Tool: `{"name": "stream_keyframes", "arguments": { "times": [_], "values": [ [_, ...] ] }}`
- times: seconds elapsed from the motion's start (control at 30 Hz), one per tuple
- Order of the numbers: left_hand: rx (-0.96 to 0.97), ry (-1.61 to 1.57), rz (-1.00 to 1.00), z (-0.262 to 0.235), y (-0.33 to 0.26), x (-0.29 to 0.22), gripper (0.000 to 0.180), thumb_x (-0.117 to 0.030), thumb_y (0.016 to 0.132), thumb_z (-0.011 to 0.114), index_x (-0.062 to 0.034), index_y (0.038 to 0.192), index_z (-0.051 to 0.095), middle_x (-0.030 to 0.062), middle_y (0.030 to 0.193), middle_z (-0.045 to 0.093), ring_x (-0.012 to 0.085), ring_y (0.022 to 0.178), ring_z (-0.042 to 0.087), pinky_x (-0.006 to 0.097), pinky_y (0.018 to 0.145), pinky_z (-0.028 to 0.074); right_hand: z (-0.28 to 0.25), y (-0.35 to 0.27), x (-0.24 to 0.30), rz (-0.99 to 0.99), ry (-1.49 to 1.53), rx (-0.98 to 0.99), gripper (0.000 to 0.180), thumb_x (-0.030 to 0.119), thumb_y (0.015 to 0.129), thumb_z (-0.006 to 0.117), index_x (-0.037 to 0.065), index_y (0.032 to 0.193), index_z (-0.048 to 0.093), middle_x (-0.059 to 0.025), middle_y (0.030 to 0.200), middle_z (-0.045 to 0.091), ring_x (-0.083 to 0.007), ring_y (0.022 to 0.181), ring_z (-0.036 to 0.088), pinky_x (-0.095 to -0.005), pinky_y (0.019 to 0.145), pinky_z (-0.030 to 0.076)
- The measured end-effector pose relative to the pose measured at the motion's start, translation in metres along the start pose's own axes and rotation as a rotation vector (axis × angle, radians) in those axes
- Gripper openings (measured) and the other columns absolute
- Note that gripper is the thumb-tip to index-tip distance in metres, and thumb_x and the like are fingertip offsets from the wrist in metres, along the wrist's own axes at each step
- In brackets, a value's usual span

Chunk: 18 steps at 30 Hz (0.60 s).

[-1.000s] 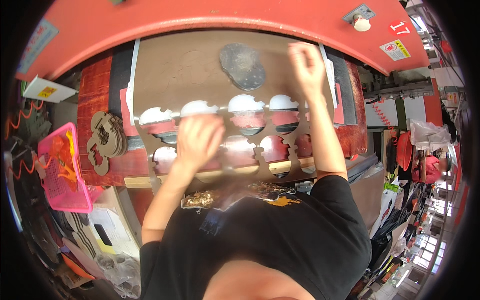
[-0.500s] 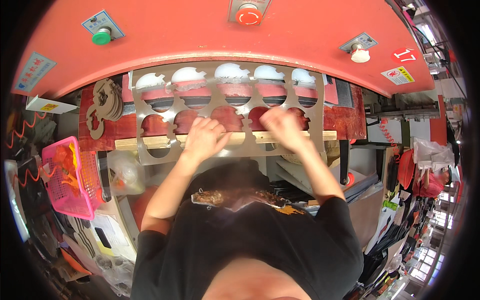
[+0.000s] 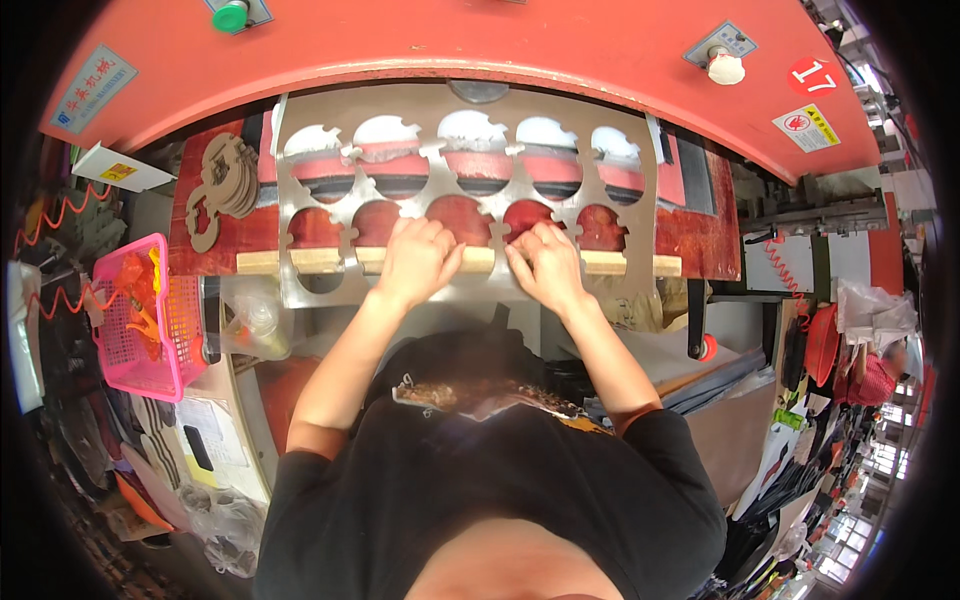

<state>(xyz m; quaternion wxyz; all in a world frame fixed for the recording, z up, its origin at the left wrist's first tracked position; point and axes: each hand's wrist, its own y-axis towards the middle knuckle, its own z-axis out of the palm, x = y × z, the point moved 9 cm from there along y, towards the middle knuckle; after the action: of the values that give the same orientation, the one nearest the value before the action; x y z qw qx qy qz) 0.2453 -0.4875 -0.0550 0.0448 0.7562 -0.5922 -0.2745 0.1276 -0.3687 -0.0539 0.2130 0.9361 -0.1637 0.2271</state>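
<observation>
A thin grey-brown sheet [image 3: 345, 222] with rows of round, notched cut-out holes lies across a dark red board [image 3: 700, 245]. Its near edge overhangs a pale wooden strip [image 3: 655, 265]. My left hand [image 3: 415, 262] grips the sheet near its front middle, fingers curled over the material at a front-row hole. A short way to the right, my right hand [image 3: 548, 265] holds it likewise, its fingers bent at the neighbouring hole. The fingertips are partly hidden. On the board's left lies a stack of notched ring-shaped pieces [image 3: 232, 178], the same colour as the sheet.
A red machine body [image 3: 450, 40] spans the far side, with a green button [image 3: 230, 16] and a white knob [image 3: 724, 66]. A pink basket [image 3: 150, 340] stands at left, beside a clear plastic bag [image 3: 255, 318]. Stacked dark sheets [image 3: 720, 385] lie below right.
My right hand, blurred and further from my left before, has come down and inward onto the sheet. My left hand keeps its place. The whole view has tilted, shifting the machine upward.
</observation>
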Motion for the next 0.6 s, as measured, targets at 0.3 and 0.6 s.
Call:
{"name": "stream_keyframes", "arguments": {
  "times": [0.3,0.6],
  "values": [
    [-0.028,-0.37,-0.09,-0.046,-0.013,-0.034,0.019,-0.021,0.087,0.069,-0.0048,0.077,0.068,0.0091,0.075,0.064,0.0259,0.072,0.065,0.035,0.067,0.052,-0.031,0.038,0.028,0.045,0.186,0.042,0.036,0.025,0.075,0.078,0.009,0.105,0.066,-0.0155,0.107,0.061,-0.0306,0.095,0.06,-0.0397,0.08,0.05],
    [-0.357,-0.406,-0.326,-0.049,-0.057,-0.026,0.065,0.006,0.085,0.054,0.004,0.144,0.028,0.0248,0.133,0.048,0.0353,0.122,0.052,0.04,0.103,0.044,0.008,0.042,0.053,0.063,0.371,0.152,0.091,0.027,0.053,0.085,0.016,0.137,0.052,-0.026,0.144,0.033,-0.0428,0.137,0.031,-0.0487,0.111,0.034]
  ]
}}
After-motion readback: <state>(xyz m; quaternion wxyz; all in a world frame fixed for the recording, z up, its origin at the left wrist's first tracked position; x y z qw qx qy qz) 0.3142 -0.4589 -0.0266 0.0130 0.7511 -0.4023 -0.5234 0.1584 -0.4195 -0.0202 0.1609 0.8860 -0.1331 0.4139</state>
